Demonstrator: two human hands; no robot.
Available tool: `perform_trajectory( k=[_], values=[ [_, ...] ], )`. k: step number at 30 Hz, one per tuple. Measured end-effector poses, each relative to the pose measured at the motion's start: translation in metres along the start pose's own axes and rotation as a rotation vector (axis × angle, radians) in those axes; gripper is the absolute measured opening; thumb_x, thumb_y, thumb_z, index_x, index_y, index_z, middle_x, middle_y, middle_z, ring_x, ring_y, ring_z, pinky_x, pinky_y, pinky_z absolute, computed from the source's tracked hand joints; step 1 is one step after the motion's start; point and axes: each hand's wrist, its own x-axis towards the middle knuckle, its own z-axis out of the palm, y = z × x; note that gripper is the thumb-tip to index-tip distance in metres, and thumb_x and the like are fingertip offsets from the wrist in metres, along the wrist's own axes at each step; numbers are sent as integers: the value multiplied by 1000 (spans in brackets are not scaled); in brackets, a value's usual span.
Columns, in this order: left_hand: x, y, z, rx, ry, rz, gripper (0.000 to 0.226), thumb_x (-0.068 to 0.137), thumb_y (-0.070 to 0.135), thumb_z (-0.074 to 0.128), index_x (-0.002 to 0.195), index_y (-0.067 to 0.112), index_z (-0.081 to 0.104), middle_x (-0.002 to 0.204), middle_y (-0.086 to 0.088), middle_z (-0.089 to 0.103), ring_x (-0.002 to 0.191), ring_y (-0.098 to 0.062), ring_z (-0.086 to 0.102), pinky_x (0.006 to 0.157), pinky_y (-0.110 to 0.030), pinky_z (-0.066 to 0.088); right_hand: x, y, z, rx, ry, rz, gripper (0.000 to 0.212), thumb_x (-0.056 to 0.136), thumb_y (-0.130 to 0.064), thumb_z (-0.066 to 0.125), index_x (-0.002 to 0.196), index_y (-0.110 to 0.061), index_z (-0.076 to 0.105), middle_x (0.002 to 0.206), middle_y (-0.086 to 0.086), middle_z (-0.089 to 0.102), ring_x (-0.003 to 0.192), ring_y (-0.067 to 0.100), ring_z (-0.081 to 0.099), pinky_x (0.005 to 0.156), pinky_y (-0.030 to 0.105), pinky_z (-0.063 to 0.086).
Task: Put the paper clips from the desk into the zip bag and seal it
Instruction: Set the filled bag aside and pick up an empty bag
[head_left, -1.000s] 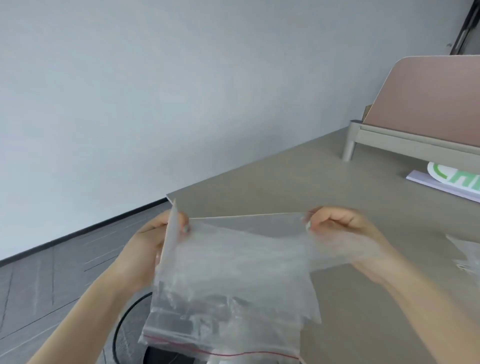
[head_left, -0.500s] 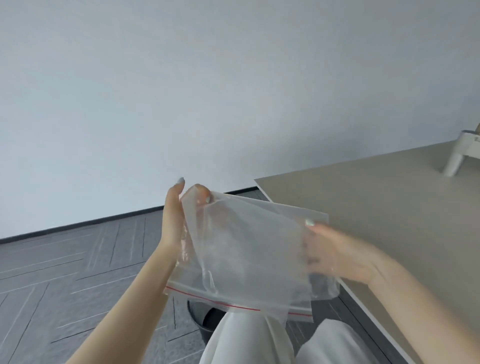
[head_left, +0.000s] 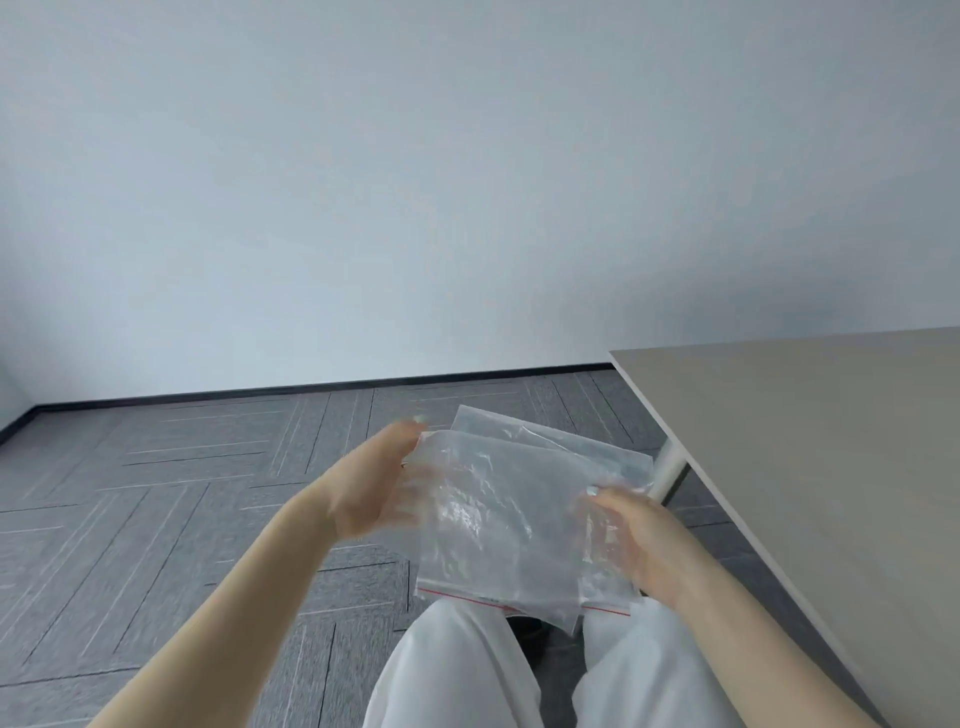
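I hold a small stack of clear zip bags (head_left: 498, 514) with red seal lines in front of me, above my lap. The red-lined openings point down towards my knees. My left hand (head_left: 382, 480) grips the stack's left edge, fingers behind the plastic. On the right edge my right hand (head_left: 631, 540) pinches the stack with the thumb on top. No paper clips are in view. Only a bare corner of the beige desk (head_left: 810, 441) shows at the right.
The desk's white leg (head_left: 672, 465) stands just behind the bags. Grey carpet tiles (head_left: 171, 493) cover the floor to the left, with a pale wall behind. My white trousers (head_left: 467, 670) fill the bottom middle. A dark object (head_left: 530, 626) lies between my knees.
The view has swung left and down, away from the desk top. The bags went from over the desk to above my lap, beside the desk corner. Both hands still hold them.
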Motion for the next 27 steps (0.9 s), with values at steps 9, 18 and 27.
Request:
perform_trajectory(
  k=[9,18,27],
  values=[
    [120,-83,-17,112,266,-304,29,81,-4,54,106,10,60,86,-7,61,71,-16,57,55,-25,46,80,51,-32,-144,122,285,20,78,-26,69,92,-12,70,87,6,71,81,22,65,70,30,46],
    [216,-160,-30,-205,434,-534,10,89,15,58,85,7,62,73,-6,59,63,-18,50,53,-23,36,194,169,-87,-186,402,531,40,65,-9,77,98,10,64,97,23,67,86,35,65,87,49,51],
    [286,-196,-40,-214,501,-590,55,94,37,49,140,12,33,144,-11,37,132,-29,33,106,-42,28,263,183,-71,-124,509,499,44,65,-11,70,106,-3,58,96,19,64,79,32,61,63,41,56]
  ],
)
